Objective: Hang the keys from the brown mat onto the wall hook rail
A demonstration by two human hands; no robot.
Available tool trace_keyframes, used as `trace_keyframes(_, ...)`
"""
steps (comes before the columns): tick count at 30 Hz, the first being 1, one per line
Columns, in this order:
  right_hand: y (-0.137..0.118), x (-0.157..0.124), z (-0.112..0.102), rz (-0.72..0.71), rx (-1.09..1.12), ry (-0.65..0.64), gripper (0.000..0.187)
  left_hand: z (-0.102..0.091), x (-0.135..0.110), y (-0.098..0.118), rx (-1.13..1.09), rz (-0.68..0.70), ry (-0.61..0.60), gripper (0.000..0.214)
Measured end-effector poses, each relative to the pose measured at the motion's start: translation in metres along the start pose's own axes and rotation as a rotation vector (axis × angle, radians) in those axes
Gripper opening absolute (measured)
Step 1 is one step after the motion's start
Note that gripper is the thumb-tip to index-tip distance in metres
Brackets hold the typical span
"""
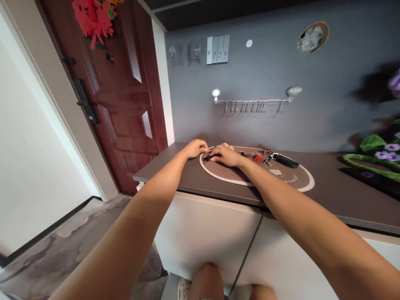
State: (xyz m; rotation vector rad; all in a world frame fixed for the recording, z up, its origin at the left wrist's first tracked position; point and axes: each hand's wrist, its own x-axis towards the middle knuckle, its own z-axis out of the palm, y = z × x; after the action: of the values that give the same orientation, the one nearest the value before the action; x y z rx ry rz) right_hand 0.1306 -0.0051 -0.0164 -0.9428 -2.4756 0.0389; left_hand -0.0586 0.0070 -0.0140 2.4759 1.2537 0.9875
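The left hand [195,148] rests on the round mat's [308,182] left rim, fingers pinched narrow at a thin metal piece [211,148]. Just beside it, the right hand [225,155] curls narrow over a small dark piece [206,158], its grip hidden. Further right, a key bunch [259,157] and black fob [286,160] lie on the mat, back from the cabinet top's [162,168] front edge.

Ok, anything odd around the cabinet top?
Only a small thing: the key bunch with its black fob lies on the round mat, not on the wall hook rail above it. Nothing looks spilled or damaged.
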Motion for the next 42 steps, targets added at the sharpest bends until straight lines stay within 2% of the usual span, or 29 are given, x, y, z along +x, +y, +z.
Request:
trace_keyframes(6, -0.005, -0.001, -0.005, 0.078, -0.005, 0.046, 0.013, -0.001, -0.001, 0.007, -0.030, -0.029, 0.006, 0.014)
trace_keyframes(9, -0.005, -0.002, -0.007, 0.103, 0.083, 0.077, 0.009, -0.001, 0.000, 0.011, -0.091, -0.043, 0.007, 0.013)
trace_keyframes(14, -0.006, -0.004, -0.012, 0.117, 0.293, 0.173, 0.010, 0.002, 0.000, 0.014, -0.351, -0.062, 0.006, 0.016)
trace_keyframes(18, -0.010, -0.003, -0.019, 0.131, 0.241, 0.303, 0.004, 0.004, -0.001, 0.016, -0.600, -0.077, -0.058, 0.025)
trace_keyframes(22, -0.011, -0.002, -0.023, 0.130, 0.190, 0.392, 0.003, 0.004, -0.002, 0.022, -0.737, -0.096, -0.069, 0.030)
trace_keyframes(27, -0.010, -0.002, -0.024, 0.118, 0.169, 0.440, 0.005, 0.003, -0.002, 0.025, -0.790, -0.132, -0.014, 0.030)
trace_keyframes(33, -0.010, -0.002, -0.025, 0.122, 0.134, 0.461, 0.004, 0.002, 0.000, 0.021, -0.789, -0.120, -0.017, 0.028)
trace_keyframes(38, -0.009, -0.002, -0.024, 0.120, 0.120, 0.487, 0.003, 0.003, 0.002, 0.019, -0.800, -0.163, 0.089, 0.028)
trace_keyframes(42, -0.011, -0.002, -0.021, 0.100, 0.140, 0.424, 0.010, 0.007, 0.004, 0.020, -0.830, -0.175, 0.169, 0.029)
